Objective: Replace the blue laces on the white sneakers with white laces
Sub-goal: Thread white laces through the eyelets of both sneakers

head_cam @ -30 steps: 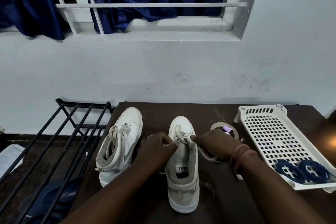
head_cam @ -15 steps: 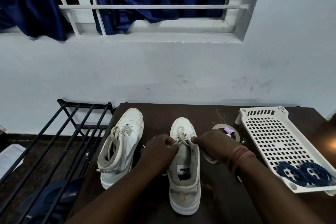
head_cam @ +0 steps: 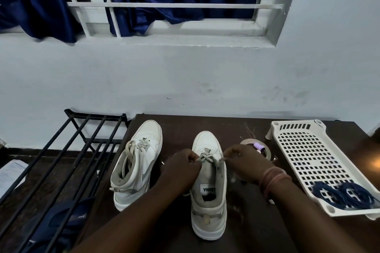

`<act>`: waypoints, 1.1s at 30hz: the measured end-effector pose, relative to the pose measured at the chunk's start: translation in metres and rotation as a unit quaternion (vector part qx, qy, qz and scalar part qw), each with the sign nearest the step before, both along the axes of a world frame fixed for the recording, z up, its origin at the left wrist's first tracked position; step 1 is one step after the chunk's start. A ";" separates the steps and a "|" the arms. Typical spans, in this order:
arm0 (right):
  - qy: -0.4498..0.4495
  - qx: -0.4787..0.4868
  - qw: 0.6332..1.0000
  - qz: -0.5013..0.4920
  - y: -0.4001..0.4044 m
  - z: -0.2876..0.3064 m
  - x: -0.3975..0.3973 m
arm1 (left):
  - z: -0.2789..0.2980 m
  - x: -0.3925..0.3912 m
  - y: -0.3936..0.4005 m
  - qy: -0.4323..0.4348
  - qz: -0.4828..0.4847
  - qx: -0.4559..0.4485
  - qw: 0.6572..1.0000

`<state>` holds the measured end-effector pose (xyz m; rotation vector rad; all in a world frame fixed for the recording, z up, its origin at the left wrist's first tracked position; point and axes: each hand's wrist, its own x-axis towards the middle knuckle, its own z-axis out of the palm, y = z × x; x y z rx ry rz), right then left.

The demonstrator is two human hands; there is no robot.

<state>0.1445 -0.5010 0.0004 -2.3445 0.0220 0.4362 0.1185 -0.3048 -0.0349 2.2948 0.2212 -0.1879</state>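
At the far left a black metal bar rack [head_cam: 67,162] stands beside the dark brown wooden table [head_cam: 185,127], with a white sheet of paper [head_cam: 11,172] and a dark blue cloth bundle [head_cam: 61,222] under its bars; on the table's left part a white high-top sneaker already threaded with a white lace [head_cam: 135,162] stands toe toward the wall, its loose lace loops hanging over the collar; just right of it the left hand [head_cam: 181,170] has its fingers curled, pinching the left end of the white shoelace [head_cam: 207,157] at the lower eyelets of the second white sneaker [head_cam: 208,187], which stands in the middle of the table; the right hand [head_cam: 244,162], pink bands on its wrist, pinches the right end of the same lace with curled fingers; behind that hand lie a roll of clear tape [head_cam: 265,148] and a small lilac object [head_cam: 258,146], partly hidden by the knuckles; at the right a white perforated plastic tray [head_cam: 308,150] rests tilted on the table edge, holding the coiled dark blue laces [head_cam: 343,193] at its near end; compared with a second ago, both hands sit a little farther apart, and the lace between them is drawn out tauter across the sneaker.
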 end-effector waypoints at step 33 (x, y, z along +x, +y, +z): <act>0.014 -0.189 0.982 0.005 -0.019 -0.009 0.016 | 0.009 0.020 0.033 0.039 0.044 -0.026 0.998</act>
